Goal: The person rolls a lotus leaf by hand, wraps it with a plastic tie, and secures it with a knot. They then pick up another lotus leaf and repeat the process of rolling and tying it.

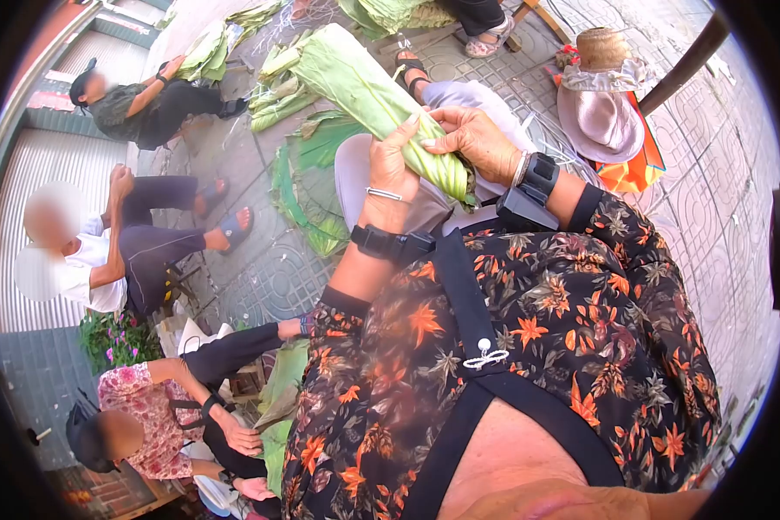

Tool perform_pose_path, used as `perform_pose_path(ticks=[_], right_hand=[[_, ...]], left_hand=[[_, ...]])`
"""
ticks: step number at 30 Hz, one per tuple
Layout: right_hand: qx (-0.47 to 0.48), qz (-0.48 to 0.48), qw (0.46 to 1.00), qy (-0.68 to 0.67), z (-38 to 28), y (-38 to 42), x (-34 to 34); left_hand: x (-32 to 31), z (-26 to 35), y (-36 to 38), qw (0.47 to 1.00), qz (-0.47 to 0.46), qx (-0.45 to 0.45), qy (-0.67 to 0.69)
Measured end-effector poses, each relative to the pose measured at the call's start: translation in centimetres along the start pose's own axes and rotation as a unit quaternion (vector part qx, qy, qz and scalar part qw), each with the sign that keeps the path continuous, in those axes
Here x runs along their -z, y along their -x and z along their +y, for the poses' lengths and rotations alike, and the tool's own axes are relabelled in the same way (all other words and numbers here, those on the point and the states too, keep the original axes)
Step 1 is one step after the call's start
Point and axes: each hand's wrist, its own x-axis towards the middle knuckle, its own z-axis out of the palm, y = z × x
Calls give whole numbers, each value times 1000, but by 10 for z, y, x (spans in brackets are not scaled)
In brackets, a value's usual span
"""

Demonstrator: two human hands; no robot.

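Observation:
A long bundle of rolled pale green leaves [347, 74] slants across my lap, its broad loose end pointing away from me and its narrow end near my body. My left hand [394, 165] is closed around the bundle's left side, thumb on top. From the right, my right hand [475, 143] grips it with thumb and fingers closed, close to the left thumb. Whether a thin tie lies between the fingertips I cannot make out. Beyond my left hand, wide dark green leaves [299, 186] lie low on the paving, partly hidden by my knee.
More folded leaf bundles [279, 104] lie ahead on the left. A straw hat [602, 50], a pale hat [600, 126] and an orange bag [637, 169] sit to the right by a dark pole [689, 61]. Several people sit nearby; one [152, 407] handles leaves at lower left.

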Motion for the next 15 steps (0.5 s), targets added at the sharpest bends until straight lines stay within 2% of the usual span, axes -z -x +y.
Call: perform_pose_path(ticks=[5, 6, 9, 10, 15], right_hand=[[-10, -15, 1000, 5, 11, 0, -2], [-25, -30, 998, 44, 8, 2, -2], [-38, 5, 984, 171, -11, 9, 1], [-59, 17, 983, 171, -9, 4, 11], [71, 165, 974, 135, -46, 11, 83]], left_hand=[[23, -6, -3, 998, 19, 58, 2], [26, -5, -3, 997, 19, 69, -3], [33, 0, -4, 995, 14, 96, 6], [31, 2, -3, 995, 14, 97, 3], [19, 12, -4, 992, 27, 122, 30]])
